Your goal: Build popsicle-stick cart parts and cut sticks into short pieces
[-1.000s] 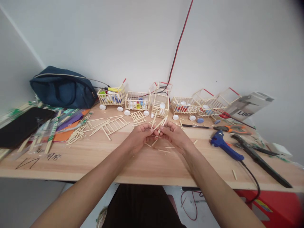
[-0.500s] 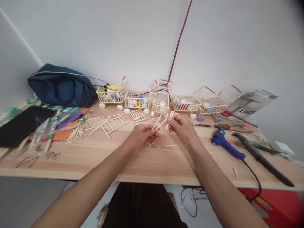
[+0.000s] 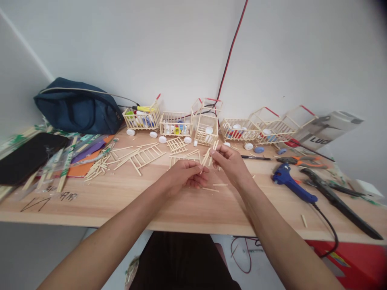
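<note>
Over the middle of the wooden table (image 3: 187,213), my left hand (image 3: 185,174) pinches a thin wooden stick (image 3: 206,157) between thumb and fingers. Close beside it, my right hand (image 3: 226,159) is closed on a few more wooden sticks (image 3: 215,145), held upright. The two hands nearly meet. Just beyond them lie stick lattice frames (image 3: 176,145), and a longer ladder-like frame (image 3: 147,158) rests to the left. A few loose sticks (image 3: 220,185) lie on the table under my hands.
Several small stick carts (image 3: 176,125) with bottle-cap wheels line the wall. A blue bag (image 3: 78,108), phone (image 3: 32,155) and cut stick pieces (image 3: 98,167) are at left. A blue glue gun (image 3: 293,186), orange-handled pliers (image 3: 305,162) and a black-handled tool (image 3: 341,203) lie at right.
My left hand has moved right, bringing its stick up against those in my right hand. The view has shifted slightly.
</note>
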`<state>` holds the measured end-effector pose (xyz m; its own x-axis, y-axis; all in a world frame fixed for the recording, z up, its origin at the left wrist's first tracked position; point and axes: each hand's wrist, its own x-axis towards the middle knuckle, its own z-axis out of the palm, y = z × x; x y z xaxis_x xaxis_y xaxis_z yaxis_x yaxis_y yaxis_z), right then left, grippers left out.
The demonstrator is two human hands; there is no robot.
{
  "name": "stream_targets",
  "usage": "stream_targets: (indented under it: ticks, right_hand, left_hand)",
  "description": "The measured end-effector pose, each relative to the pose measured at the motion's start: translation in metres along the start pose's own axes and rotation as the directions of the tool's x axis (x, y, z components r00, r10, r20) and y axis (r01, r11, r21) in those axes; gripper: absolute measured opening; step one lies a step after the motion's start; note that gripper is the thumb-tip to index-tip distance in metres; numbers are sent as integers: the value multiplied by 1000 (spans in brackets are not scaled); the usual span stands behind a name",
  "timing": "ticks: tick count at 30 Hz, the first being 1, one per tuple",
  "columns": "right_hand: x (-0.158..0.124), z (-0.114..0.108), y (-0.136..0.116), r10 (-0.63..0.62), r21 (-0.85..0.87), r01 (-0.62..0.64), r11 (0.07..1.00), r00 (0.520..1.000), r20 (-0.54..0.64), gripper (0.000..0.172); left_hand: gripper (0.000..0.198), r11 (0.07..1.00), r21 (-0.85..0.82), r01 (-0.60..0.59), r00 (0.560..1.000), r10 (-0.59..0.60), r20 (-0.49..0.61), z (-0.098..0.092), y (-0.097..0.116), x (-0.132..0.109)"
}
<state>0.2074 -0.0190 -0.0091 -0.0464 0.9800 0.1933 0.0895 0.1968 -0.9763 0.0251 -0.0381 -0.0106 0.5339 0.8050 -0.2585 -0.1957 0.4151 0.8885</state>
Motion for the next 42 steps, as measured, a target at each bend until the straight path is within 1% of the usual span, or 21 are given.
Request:
stream_targets:
  ticks: [4,7,10,11,13,16,19,21,27,30,34,38,42]
  right_hand:
    - [0,-1,1,79,96,-81,992,996,28,33]
    - [1,-4,4,114,175,-110,978,993,-13,34]
    - [1,-7,5,135,204,-122,971,989,-52,36]
    - [1,-7,5,156,200,-145,969,987,-39,36]
    - [-1,-7,4,212,183,-213,960,977,28,37]
    - [-4,-5,2,255,165,-275,947,958,134,37]
    - [-5,-4,1,236,157,-270,950,949,209,30]
    - [-4,-4,2,223,142,-260,955,947,232,28]
    - [-3,-5,5,193,119,-230,966,946,261,29]
    - [-3,-4,3,200,108,-235,966,943,265,32]
    - [-3,-3,2,225,87,-253,964,942,249,33]
    - [-3,-3,3,240,98,-276,956,931,277,33]
    - [-1,-4,7,228,90,-264,960,929,291,33]
  left_hand:
    - [20,999,-13,38,999,-38,-2,0,0,0]
    - [20,1000,-14,2,1000,-2,-5,-1,0,0]
    - [18,998,-38,-57,998,55,-40,-2,0,1]
    - [18,996,-47,-73,996,70,-51,-2,0,1]
    - [17,994,-54,-91,994,88,-57,-3,0,2]
    - [18,997,-10,-78,996,77,-46,-3,0,3]
    - [22,995,77,-56,997,60,-50,-2,0,4]
    - [24,993,106,-51,998,55,-41,-1,0,5]
    - [23,997,72,-26,999,29,-34,3,1,4]
    - [23,998,55,-23,999,25,-38,3,1,4]
    - [21,997,73,-7,999,10,-45,5,4,2]
    - [15,994,97,43,997,-37,-63,9,8,-1]
    - [12,991,115,63,995,-55,-78,11,10,-3]
